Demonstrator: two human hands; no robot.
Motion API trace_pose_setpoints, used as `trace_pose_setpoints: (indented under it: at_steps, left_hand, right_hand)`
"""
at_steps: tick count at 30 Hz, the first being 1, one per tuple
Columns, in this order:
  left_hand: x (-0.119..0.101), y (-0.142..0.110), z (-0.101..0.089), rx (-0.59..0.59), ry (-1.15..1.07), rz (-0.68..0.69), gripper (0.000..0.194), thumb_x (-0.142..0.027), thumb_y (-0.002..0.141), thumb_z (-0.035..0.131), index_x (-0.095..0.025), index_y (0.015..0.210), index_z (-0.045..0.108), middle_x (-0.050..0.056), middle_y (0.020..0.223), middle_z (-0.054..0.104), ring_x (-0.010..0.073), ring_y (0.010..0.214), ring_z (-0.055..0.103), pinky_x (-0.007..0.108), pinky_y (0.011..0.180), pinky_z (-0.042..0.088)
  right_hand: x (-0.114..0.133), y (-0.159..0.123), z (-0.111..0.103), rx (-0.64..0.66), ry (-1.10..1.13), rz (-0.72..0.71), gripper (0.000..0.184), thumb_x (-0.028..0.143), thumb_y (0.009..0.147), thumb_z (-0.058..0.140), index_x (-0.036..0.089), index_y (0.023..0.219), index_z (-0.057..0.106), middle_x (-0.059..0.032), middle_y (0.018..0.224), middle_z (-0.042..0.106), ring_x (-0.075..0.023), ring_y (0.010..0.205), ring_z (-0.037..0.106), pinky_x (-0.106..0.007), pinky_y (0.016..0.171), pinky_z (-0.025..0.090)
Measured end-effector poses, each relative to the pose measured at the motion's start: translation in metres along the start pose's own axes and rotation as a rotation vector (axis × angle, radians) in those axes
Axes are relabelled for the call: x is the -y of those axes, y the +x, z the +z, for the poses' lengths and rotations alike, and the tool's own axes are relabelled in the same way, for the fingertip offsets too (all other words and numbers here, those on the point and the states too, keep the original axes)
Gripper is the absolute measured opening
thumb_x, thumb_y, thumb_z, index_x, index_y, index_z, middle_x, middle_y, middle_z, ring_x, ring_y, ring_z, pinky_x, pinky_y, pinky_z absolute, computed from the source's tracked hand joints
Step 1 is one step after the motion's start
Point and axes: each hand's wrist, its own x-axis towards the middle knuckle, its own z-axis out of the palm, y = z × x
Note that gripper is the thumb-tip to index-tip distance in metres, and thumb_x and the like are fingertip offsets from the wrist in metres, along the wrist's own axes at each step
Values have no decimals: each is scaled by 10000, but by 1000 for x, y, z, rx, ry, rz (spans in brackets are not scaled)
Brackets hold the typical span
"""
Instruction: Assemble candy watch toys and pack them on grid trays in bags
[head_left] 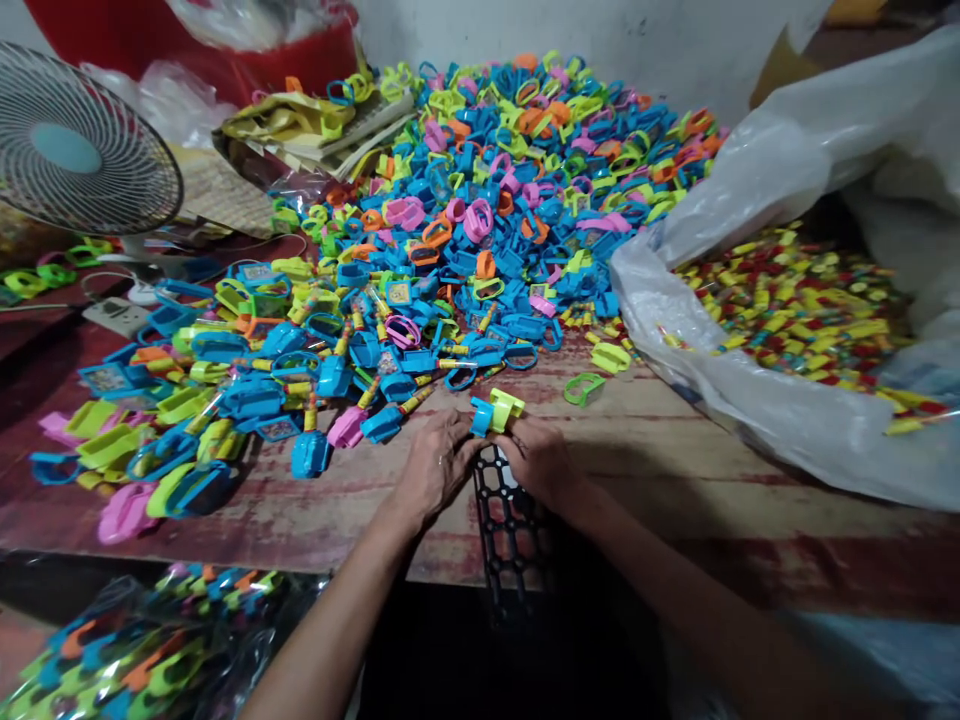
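Observation:
My left hand and my right hand meet at the near edge of a worn wooden table. Their fingers are closed together around a small blue and yellow-green plastic toy piece. A black perforated plastic strip lies under and between my wrists, running toward me. A huge heap of small plastic toy pieces in blue, pink, orange and green spreads across the table beyond my hands. Assembled pieces with striped tubes lie to the left front.
A clear plastic bag of yellow and red tubes sits at right. A white fan stands at the far left, a red tub behind it. A bag of packed toys lies lower left.

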Motion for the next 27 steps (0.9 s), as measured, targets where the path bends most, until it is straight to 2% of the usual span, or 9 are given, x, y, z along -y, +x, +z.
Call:
trace_pose_setpoints:
  at_steps: [4,9,13,15,17,20,23,25,27]
  left_hand:
    - [2,1,0,6,-13,12,265,-350,965,514,-191,996,725,100,906,678,244,987,637,389,908,519]
    - [-5,2,-3,8,-30,-47,212,-309,926,571,-199,1059,693,92,1008,701,241,971,643,391,905,513]
    - [-13,6,-3,0,-74,-121,330,-268,852,647,-186,1171,615,84,1100,688,228,972,639,361,889,512]
    - [-14,10,0,-4,-129,-125,304,-253,844,649,-181,1138,623,77,1103,689,224,979,634,355,898,505]
    - [-13,13,4,5,-175,-143,200,-270,854,644,-182,1033,670,65,1044,704,225,961,637,355,895,503]
    - [-11,11,6,10,-197,-182,170,-298,870,641,-210,996,714,51,1013,717,234,965,639,362,896,504]
    - [-9,2,-2,-12,-158,-191,209,-317,881,632,-246,1055,723,50,1031,719,245,983,635,374,898,504]
    - [-8,-5,-10,-15,-123,-195,231,-344,885,632,-260,1080,724,54,1036,720,249,988,632,381,901,502]
    - [-7,-9,-16,-11,-86,-184,240,-348,881,640,-267,1092,722,55,1041,721,249,992,628,385,911,493]
  right_hand:
    - [2,-2,-1,-13,7,10,113,155,896,531,174,827,618,-78,779,675,-196,748,629,-275,706,465]
    - [2,-2,-2,-35,40,6,178,168,918,520,192,750,573,-53,724,640,-181,682,608,-269,649,457]
    - [7,0,-6,-54,62,12,146,132,890,510,203,770,553,-47,733,626,-182,680,598,-267,625,468]
    - [8,1,-13,-17,73,-1,163,98,872,473,204,778,553,-58,763,639,-186,707,610,-274,639,485]
    - [5,1,-22,48,104,-24,221,70,861,421,205,766,569,-56,755,654,-185,714,625,-278,652,499]
    - [-11,5,-38,70,153,55,282,79,855,404,216,838,649,-34,799,712,-183,758,668,-291,694,527]
    - [-30,27,-47,-44,116,164,281,139,881,443,222,981,692,-43,944,745,-205,867,690,-329,760,542]
    - [-34,53,-46,-89,78,102,256,181,921,455,208,1016,691,-66,992,732,-218,915,678,-348,805,528]
    - [-26,86,-38,-82,58,-22,237,201,956,455,193,1011,685,-78,979,711,-214,915,656,-343,827,507]
